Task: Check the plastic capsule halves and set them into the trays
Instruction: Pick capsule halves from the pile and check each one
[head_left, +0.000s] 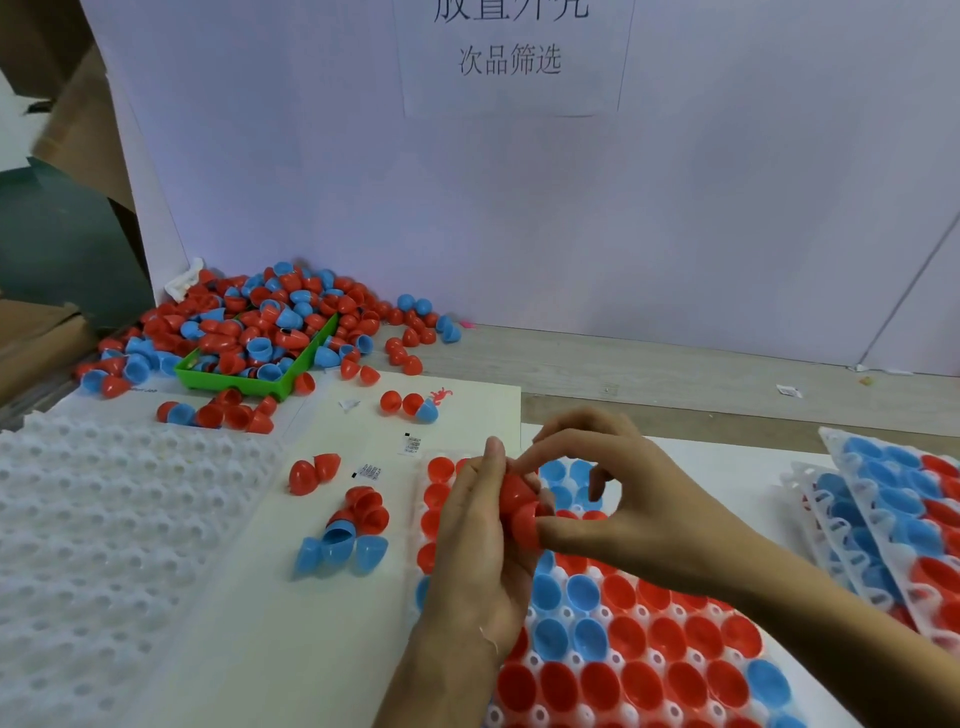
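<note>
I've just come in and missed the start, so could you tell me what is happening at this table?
A person is sorting plastic shells. Both hands hold red shells above a white tray: the left hand grips them from the side and the right hand pinches them with thumb and fingertips. The tray below is largely filled with red and blue shells. A big loose pile spills over a green bin at the back left, an unfilled tray lies on the left, and filled trays are stacked on the right.
</note>
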